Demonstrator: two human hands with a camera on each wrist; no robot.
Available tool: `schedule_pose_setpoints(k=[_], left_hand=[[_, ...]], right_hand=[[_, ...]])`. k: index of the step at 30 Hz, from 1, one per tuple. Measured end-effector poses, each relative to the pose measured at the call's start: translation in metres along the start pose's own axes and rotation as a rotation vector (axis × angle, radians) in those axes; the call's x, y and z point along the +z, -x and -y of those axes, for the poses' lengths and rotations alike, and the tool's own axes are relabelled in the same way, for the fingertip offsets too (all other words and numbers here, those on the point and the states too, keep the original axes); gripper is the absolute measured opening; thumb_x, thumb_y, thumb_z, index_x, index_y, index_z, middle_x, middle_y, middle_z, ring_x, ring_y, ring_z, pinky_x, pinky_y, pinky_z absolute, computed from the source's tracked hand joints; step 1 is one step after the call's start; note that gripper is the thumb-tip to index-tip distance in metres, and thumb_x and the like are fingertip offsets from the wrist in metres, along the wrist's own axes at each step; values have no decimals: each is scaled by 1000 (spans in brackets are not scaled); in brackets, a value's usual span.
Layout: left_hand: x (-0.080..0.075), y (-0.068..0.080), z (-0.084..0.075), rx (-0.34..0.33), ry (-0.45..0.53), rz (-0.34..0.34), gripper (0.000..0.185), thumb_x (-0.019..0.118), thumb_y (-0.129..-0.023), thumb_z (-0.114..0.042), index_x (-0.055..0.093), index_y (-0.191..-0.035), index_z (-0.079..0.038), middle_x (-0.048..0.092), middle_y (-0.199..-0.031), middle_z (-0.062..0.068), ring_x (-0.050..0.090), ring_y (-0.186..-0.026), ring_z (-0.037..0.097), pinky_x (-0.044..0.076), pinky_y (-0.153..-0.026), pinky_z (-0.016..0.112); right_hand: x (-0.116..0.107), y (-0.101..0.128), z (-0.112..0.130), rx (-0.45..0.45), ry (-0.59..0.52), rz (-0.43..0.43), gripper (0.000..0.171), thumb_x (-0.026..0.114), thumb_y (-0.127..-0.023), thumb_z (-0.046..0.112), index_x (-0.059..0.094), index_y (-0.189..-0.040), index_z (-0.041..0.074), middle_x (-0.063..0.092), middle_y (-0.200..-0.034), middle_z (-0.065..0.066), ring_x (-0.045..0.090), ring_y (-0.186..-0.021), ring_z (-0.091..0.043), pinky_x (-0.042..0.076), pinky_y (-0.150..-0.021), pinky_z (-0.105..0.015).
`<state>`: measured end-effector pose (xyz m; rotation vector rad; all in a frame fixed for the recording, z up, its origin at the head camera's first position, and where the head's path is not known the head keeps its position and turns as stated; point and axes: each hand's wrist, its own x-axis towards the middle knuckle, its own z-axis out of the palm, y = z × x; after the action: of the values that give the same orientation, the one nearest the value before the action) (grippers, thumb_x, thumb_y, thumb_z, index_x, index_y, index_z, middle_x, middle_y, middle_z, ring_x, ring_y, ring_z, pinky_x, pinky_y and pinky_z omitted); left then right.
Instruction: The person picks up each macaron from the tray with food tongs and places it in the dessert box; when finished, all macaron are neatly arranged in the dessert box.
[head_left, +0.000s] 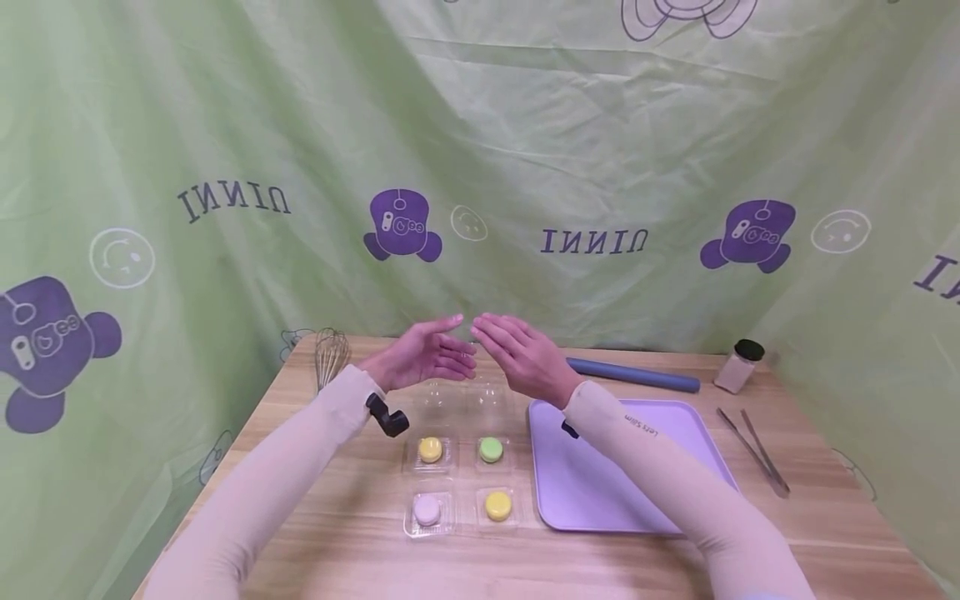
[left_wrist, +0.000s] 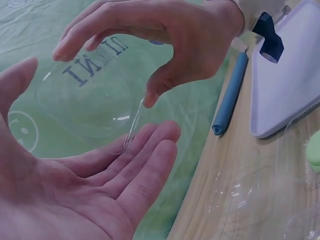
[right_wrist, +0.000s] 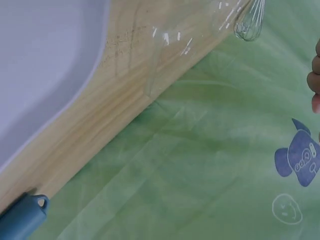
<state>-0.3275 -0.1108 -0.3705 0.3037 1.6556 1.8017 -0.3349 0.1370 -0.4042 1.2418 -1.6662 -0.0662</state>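
Note:
A clear plastic container (left_wrist: 95, 107) is up in the air between the two hands, seen best in the left wrist view. My right hand (head_left: 528, 358) pinches its edge, thumb on one side and fingers on the other. My left hand (head_left: 422, 357) has its palm turned up and its fingers extended, and they touch the container's lower edge. Below the hands, clear boxes hold macarons: a yellow one (head_left: 430, 450) and a green one (head_left: 491, 450) farther off, a pale purple one (head_left: 427, 509) and another yellow one (head_left: 498, 505) nearer. In the right wrist view only some fingertips show at the right edge.
A purple tray (head_left: 600, 492) lies right of the boxes, partly under the right forearm. Behind it is a blue rolling pin (head_left: 633, 375). Tongs (head_left: 757, 454) and a black-lidded jar (head_left: 738, 367) are at the right, a whisk (head_left: 330, 354) at the back left. Green cloth (head_left: 487, 167) hangs behind.

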Motion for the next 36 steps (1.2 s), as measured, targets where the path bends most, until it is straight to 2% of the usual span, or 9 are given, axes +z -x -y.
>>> schedule_pose_setpoints(k=[3,7,14,17,20,23,26,30,36], left_hand=[[1,0,1,13,-26,15,70,45,-104,-47,43,-140,13,65,-122,25,70,-105,30,58,-101,39],[1,1,3,39,-41,31,63,43,-105,-38,41,-141,14,71,-109,13,70,-105,31,58,-102,41],[1,4,5,62,-26,38,58,43,-106,-34,39,-141,13,71,-107,10,70,-103,28,59,-100,38],[1,5,6,96,-59,6,57,46,-105,-33,41,-140,12,71,-109,10,69,-105,29,57,-104,40],[1,6,7,173,-167,-83,55,54,-102,-31,47,-138,10,69,-119,18,67,-114,34,53,-110,45],[0,6,8,251,-354,-228,58,67,-95,-30,52,-139,5,66,-129,21,64,-120,34,51,-111,45],[-3,7,11,310,-492,-319,67,78,-88,-29,52,-142,0,65,-133,20,64,-121,31,53,-110,42],[-4,10,17,383,-545,-308,77,85,-81,-27,49,-146,-5,63,-135,18,62,-125,30,52,-111,42],[5,19,24,464,-639,-310,82,89,-77,-25,49,-147,-13,62,-140,11,59,-130,28,48,-115,45]], right_hand=[[0,1,2,-9,20,-9,46,46,-96,-2,53,-141,0,58,-145,-14,56,-135,-28,48,-115,-40],[1,3,4,-23,33,-9,46,49,-96,1,52,-142,1,58,-145,-13,55,-135,-28,46,-117,-39],[-1,3,6,-19,-2,6,48,45,-96,1,49,-143,0,55,-148,-15,53,-137,-29,46,-117,-40],[-3,0,7,-1,-52,18,51,52,-93,5,47,-144,-1,53,-148,-16,52,-138,-30,46,-117,-42],[-6,-4,7,40,-140,27,62,67,-87,9,46,-144,-3,53,-148,-19,51,-139,-32,45,-117,-43],[-8,-7,8,127,-268,29,76,79,-79,10,45,-145,-5,51,-148,-21,50,-140,-34,43,-120,-42],[-11,-9,11,275,-434,47,91,86,-72,7,40,-148,-5,47,-152,-22,47,-142,-34,38,-124,-40],[-19,-8,14,504,-659,90,107,91,-66,3,31,-155,-2,41,-156,-22,42,-145,-35,33,-127,-41],[-28,-1,17,780,-893,98,106,91,-67,3,32,-155,3,42,-158,-18,43,-144,-34,43,-118,-48]])
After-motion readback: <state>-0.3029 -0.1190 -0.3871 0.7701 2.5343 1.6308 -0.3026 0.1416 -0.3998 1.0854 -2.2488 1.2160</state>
